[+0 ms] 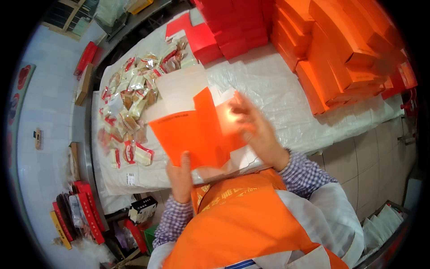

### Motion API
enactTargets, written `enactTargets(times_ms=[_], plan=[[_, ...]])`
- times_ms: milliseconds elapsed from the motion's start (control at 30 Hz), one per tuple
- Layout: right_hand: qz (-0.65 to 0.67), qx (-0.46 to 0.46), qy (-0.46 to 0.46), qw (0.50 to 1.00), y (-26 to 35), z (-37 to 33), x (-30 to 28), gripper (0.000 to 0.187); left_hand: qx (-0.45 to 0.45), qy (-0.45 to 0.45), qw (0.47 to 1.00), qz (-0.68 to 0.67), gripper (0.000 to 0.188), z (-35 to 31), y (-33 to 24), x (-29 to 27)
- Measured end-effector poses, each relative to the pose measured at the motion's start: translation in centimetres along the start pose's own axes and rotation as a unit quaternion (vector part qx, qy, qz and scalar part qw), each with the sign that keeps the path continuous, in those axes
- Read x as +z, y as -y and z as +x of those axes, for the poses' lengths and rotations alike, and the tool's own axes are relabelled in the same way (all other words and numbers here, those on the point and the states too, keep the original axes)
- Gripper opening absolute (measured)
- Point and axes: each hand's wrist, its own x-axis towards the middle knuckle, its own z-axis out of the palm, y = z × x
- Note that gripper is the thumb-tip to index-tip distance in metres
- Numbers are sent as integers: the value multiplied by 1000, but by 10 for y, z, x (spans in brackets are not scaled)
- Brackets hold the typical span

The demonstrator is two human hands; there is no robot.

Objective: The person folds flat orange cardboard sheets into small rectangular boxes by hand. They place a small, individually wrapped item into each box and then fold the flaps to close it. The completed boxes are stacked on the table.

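Observation:
A partly folded orange cardboard box (186, 136) with pale inner faces is tilted in front of me, above the near edge of the covered table. My left hand (180, 177) is closed on its near left edge, thumb on the orange face and the other fingers hidden beneath. At the box's right end, my right hand (257, 130) has its fingers bent around a flap; they are a little blurred. Beyond the box lies a pale flat card sheet (183, 85). A spread of small wrapped food packets (134, 96) covers the table to the left.
Stacked orange boxes (331, 54) rise at the far right, beside a pile of red boxes (233, 27) at the back. White plastic sheeting (264, 76) covers the table. Red boxes and bags (83, 215) stand low at the left, and a crate (385, 228) sits at the lower right.

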Motion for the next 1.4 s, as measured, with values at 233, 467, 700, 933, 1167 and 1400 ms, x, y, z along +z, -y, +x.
enactTargets(times_ms=[233,467,700,933,1167,1400], plan=[[-150,-20,5,988,-18,1,23,73,108,121,987,20,32,-14,15,51],[-98,43,57,993,-42,-14,45,70,178,23,984,-26,51,-6,17,52],[-114,-22,37,993,-22,-7,47,76,91,47,990,-101,51,-1,20,47],[-254,-110,94,956,-14,-11,56,65,129,59,984,-111,54,1,38,38],[-155,-130,26,979,-17,14,52,61,147,38,982,-113,59,-6,38,40],[-241,-114,130,955,3,-15,75,70,51,-9,977,-207,61,7,61,28]])
